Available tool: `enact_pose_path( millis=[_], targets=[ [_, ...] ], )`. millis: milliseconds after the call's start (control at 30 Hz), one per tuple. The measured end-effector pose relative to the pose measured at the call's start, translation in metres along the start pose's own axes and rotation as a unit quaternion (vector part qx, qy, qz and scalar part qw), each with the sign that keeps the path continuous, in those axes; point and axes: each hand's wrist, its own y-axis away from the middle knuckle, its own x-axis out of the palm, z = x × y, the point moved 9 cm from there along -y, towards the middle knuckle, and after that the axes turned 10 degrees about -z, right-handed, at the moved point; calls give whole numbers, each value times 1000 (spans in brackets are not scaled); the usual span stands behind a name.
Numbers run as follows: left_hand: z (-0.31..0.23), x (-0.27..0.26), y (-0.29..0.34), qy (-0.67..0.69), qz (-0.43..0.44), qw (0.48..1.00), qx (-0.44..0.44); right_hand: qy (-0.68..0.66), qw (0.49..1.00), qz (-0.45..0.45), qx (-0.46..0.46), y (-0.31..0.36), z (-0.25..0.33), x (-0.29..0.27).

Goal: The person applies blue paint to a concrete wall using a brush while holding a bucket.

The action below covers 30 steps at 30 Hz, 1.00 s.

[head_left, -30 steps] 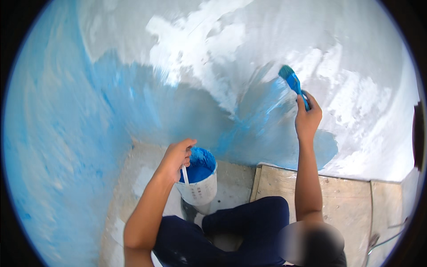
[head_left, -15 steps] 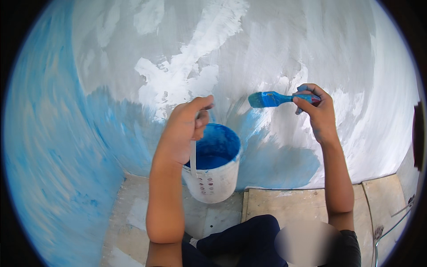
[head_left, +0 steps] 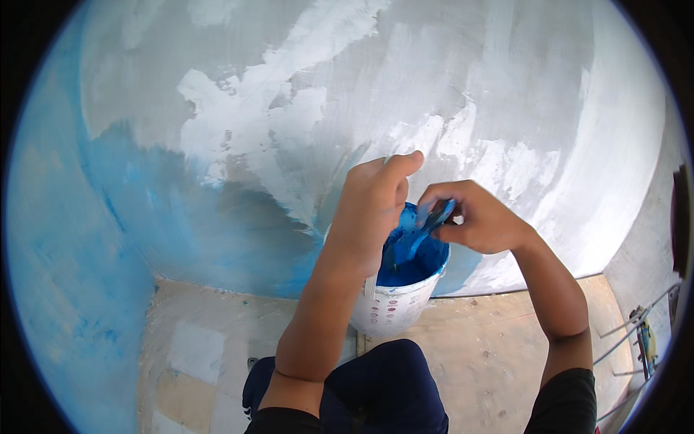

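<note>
My left hand (head_left: 374, 206) is closed, holding up a white paint bucket (head_left: 396, 309) by its handle (head_left: 370, 286); the grip itself is mostly hidden behind my fingers. Blue paint coats the bucket's inner wall and lies in its bottom. Over the right rim, my right hand (head_left: 481, 218) grips a paintbrush (head_left: 421, 236) by its blue-stained handle. The brush tilts down to the left, its head inside the bucket near the paint. Whether the bristles touch the paint I cannot tell.
Ahead stands a grey wall (head_left: 426, 65) with white patches and blue along its lower left. A blue-painted wall (head_left: 50, 289) runs along the left. Wooden boards (head_left: 499, 347) cover the floor at right, near a metal frame (head_left: 640, 325) with a cable.
My right hand has brought the brush down and left, from in front of the wall into the bucket. My left hand and the bucket now appear farther right in view.
</note>
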Motion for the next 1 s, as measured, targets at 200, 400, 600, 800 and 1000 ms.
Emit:
enact_pose_path(
  millis=[200,400,600,800,1000],
  targets=[
    [-1,7,15,71,61,996,-3,101,984,143,-18,0,6,36],
    [5,-3,14,115,46,992,-12,146,971,185,-36,-2,-2,62],
    [-5,-15,14,61,46,997,-5,38,998,7,-53,-7,2,25],
    [-12,-34,12,56,64,996,-25,81,991,-97,-45,-8,2,9],
    [-25,-46,16,109,62,992,16,27,991,-127,-21,-6,3,3]
  ],
)
